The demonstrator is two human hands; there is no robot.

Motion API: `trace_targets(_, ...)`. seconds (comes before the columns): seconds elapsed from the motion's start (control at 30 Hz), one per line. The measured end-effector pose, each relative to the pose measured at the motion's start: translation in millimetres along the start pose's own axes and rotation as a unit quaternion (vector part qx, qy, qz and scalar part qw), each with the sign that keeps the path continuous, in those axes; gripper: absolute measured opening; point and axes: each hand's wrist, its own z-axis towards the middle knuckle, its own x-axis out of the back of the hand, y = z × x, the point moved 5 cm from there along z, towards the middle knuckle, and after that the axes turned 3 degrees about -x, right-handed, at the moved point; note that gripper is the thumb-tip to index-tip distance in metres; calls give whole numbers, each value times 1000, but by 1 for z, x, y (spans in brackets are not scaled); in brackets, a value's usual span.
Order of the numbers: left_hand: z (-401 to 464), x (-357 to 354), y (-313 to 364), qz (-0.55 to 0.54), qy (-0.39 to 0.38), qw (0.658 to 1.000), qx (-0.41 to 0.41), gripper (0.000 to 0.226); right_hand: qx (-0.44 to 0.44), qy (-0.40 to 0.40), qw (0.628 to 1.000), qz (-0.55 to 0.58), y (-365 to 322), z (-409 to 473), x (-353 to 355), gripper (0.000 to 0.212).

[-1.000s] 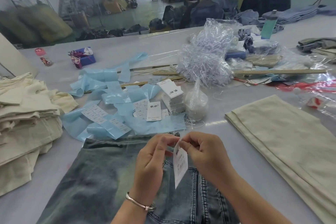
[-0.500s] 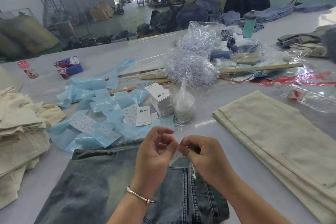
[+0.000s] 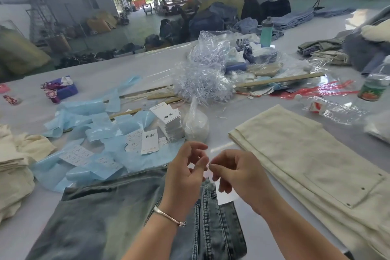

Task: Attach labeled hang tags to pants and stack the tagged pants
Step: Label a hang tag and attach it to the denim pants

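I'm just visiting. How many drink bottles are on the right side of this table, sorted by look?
Teal bottle, standing: 1
Clear bottle with green label, standing: 1
Clear bottle with red label, lying on its side: 1
Total: 3

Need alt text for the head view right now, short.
Two hands, left hand and right hand, meet fingertip to fingertip above blue jeans on a grey table. White hang tags and blue plastic scraps lie beyond; folded cream pants lie right.
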Motion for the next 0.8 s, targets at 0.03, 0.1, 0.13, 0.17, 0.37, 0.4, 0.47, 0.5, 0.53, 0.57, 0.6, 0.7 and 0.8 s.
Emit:
trace_targets(0.03, -1, -3, -3, -3, -2, 1000, 4, 34, -7, 7, 1000, -16, 4, 0, 4, 8)
trace_targets(0.1, -5, -11, -12, -13, -25, 999, 17, 33, 0, 48, 994, -98, 9, 3, 15, 12)
trace_targets(0.13, -7, -16, -19, -16, -48, 998, 31, 31, 14, 89, 982, -169, 8, 5, 23, 12)
trace_targets(0.17, -9, -22, -28, -13, -75, 996, 51, 29, 30, 140, 959, -243, 6, 7, 33, 11)
trace_targets(0.37, -23, -43, -93, 234, -198, 945, 114, 26, 169, 305, 887, -303, -35, 16, 75, 5)
trace_targets(0.4, -26, -45, -102, 266, -221, 932, 114, 29, 196, 301, 883, -303, -40, 16, 73, 4)
trace_targets(0.47, -30, -49, -114, 304, -253, 912, 112, 34, 235, 291, 877, -301, -45, 15, 68, 3)
trace_targets(0.5, -32, -50, -119, 319, -263, 904, 107, 35, 252, 291, 873, -300, -45, 14, 66, 3)
trace_targets(0.53, -34, -52, -123, 336, -271, 896, 101, 35, 270, 294, 867, -300, -45, 13, 65, 2)
trace_targets(0.57, -36, -53, -127, 353, -279, 888, 96, 36, 287, 294, 861, -300, -44, 12, 63, 2)
trace_targets(0.6, -38, -55, -130, 367, -286, 881, 92, 36, 301, 287, 859, -299, -42, 13, 62, 2)
trace_targets(0.7, -39, -61, -138, 380, -308, 868, 89, 31, 289, 209, 885, -298, -20, 22, 51, 4)
trace_targets(0.8, -38, -72, -143, 396, -341, 848, 90, 30, 145, 79, 916, -367, 33, 35, 32, 5)
